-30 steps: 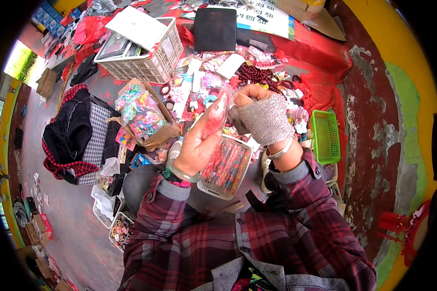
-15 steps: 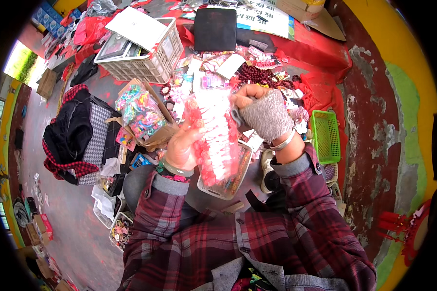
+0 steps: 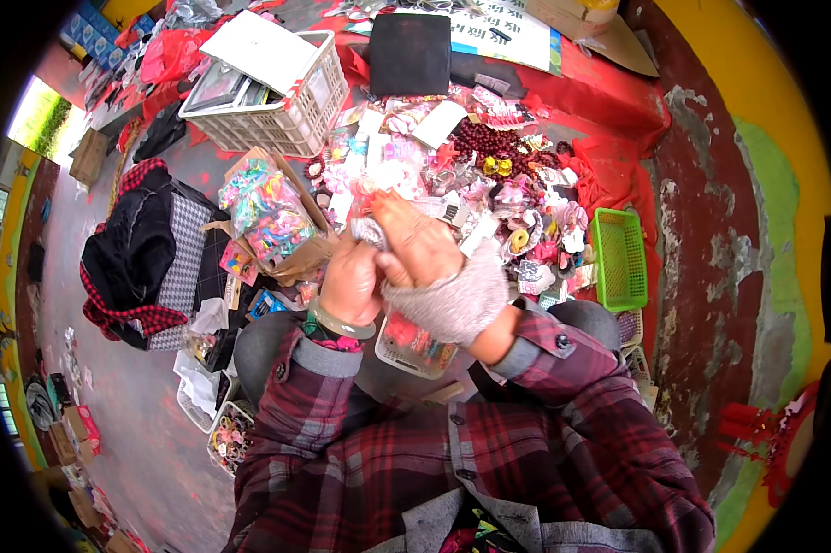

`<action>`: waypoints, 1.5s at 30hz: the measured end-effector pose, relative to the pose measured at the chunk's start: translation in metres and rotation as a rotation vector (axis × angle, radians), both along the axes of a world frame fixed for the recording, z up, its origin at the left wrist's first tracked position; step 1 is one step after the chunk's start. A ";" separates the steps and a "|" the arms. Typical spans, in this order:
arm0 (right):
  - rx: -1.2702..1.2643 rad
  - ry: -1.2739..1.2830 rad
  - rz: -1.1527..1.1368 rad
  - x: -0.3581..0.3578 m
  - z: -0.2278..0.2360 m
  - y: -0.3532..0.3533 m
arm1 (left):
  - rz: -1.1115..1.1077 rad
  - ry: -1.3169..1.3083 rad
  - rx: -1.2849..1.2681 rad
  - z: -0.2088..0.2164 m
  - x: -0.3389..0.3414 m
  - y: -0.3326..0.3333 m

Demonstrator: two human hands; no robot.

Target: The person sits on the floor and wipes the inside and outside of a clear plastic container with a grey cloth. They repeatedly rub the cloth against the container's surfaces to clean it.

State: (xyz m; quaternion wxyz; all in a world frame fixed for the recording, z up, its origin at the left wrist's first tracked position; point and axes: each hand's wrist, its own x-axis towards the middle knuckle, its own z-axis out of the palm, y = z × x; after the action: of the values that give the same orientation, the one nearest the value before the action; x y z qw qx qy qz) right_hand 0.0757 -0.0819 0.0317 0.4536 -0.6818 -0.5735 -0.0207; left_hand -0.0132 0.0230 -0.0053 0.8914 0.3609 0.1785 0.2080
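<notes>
Head view shows our right hand pressed over our left hand; whether they pinch the pale item at their eleven o'clock, we cannot tell. We judge the step as handling it; next move calls for gentle grip.

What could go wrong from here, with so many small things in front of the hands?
The grey cloth cover on the right hand might catch on the pile of small accessories beyond it and drag pieces out of place. Bright packets heap up in the open carton beside the left hand, so a bump could perhaps spill some. The white board lies slanted across the filled crate and may slide off if the crate is knocked.
</notes>
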 end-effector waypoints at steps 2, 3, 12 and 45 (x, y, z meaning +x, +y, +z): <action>0.076 -0.103 0.007 0.001 -0.013 0.009 | 0.039 0.005 -0.014 0.008 0.000 -0.004; 0.024 -0.145 -0.015 0.003 -0.015 0.006 | 0.058 0.008 -0.022 0.009 0.000 -0.005; 0.241 -0.108 -0.135 0.021 0.011 0.010 | -0.132 -0.178 -0.130 0.000 0.000 -0.014; 0.074 0.238 -0.209 0.022 0.012 0.002 | -0.124 -0.128 0.203 -0.008 0.008 -0.012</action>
State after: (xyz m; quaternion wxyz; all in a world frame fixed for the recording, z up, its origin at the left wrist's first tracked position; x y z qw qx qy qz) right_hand 0.0980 -0.0801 0.0439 0.5385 -0.7183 -0.4404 -0.0078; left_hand -0.0055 0.0105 -0.0133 0.8711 0.4455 0.0767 0.1919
